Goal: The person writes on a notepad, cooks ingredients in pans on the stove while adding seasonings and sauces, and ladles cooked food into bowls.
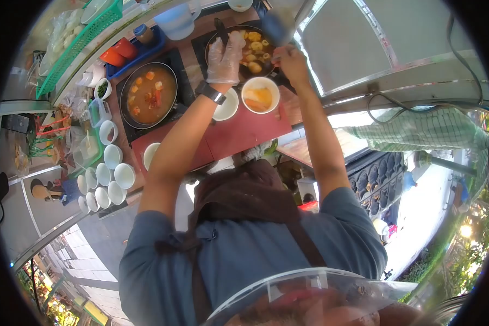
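My left hand (224, 61), in a clear plastic glove, is over the near left rim of the right pan (207, 51). A black utensil (220, 31) shows between its thumb and fingers, and they appear closed on it. My bare right hand (292, 62) is at the pan's right edge with its fingers pinched together; what they hold is hidden. A blurred dark round shape (277, 27) lies just beyond it. Round pieces of food (255, 46) sit in brown sauce in the pan. Just below stands a white bowl (245, 104) with yellow-orange food, beside another white bowl (226, 111).
A second pan (173, 81) of orange-brown broth stands on the left burner. Several white cups (114, 156) line the left, near a blue tray (156, 46) with red containers. A pale blue jug (175, 24) stands behind. A green basket (79, 49) is at upper left.
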### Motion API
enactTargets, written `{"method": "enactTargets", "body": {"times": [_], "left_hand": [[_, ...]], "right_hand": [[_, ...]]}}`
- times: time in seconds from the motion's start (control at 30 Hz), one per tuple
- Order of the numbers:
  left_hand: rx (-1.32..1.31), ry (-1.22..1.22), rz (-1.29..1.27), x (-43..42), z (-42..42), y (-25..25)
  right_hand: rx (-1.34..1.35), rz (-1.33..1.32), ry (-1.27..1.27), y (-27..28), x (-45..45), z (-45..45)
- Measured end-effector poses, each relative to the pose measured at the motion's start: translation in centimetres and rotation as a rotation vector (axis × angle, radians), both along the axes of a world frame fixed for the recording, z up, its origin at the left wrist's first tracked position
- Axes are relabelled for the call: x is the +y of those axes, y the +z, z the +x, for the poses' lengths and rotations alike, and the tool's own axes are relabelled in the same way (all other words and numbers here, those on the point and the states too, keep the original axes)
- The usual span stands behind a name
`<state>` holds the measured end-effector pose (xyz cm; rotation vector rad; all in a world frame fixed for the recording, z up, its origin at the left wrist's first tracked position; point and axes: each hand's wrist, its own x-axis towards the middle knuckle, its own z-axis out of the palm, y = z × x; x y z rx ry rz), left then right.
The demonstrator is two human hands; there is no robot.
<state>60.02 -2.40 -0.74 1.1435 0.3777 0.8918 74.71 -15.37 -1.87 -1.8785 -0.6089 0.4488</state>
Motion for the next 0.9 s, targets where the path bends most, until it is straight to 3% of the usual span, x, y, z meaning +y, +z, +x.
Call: {"method": "enactTargets", "body": {"times": [0.07, 0.1, 0.17, 0.3, 0.47, 0.53, 0.57, 0.63, 0.7, 0.77, 0.9], "left_hand": [[-0.094, -0.043, 0.115, 1.1, -1.2, 0.0], [-0.093, -0.043, 0.114, 1.6, -1.9, 0.7], [-0.107, 0.02, 0.301, 2.8, -3.6, 2.8], [-0.122, 0.014, 0.323, 6.5, -4.4, 2.6], [-0.206, -0.082, 0.331, 6.9, -4.7, 1.9], [-0.156, -0.065, 0.404, 6.2, -4.4, 1.5], [-0.157, -0.063, 0.404, 6.1, -4.3, 1.2], [-0.094, -0.139, 0.445, 5.4, -4.1, 0.8], [-0.146, -0.161, 0.448, 4.5, -3.5, 0.7], [-0.118, -0.208, 0.455, 3.9, -2.9, 0.6], [0.088, -0.146, 0.53, 3.2, -1.6, -0.6]], "right_hand": [[0.276, 0.226, -0.075, -1.2, -0.5, 1.1], [0.277, 0.224, -0.075, -1.3, -0.8, 1.3], [0.415, 0.481, -0.07, -1.0, -1.6, 1.5], [0.411, 0.521, -0.021, 1.4, -4.7, 0.0], [0.165, 0.154, 0.113, 4.2, -8.4, -5.4], [-0.288, 0.095, 0.376, 4.7, -9.0, -7.9], [-0.29, 0.094, 0.378, 5.3, -9.0, -8.2], [-0.538, 0.119, 0.448, 7.2, -9.0, -8.6], [-0.546, 0.109, 0.362, 7.7, -7.9, -7.2], [-0.345, 0.114, 0.109, 7.5, -5.9, -5.1], [-0.426, 0.102, 0.16, 2.5, -1.5, -1.3]]}}
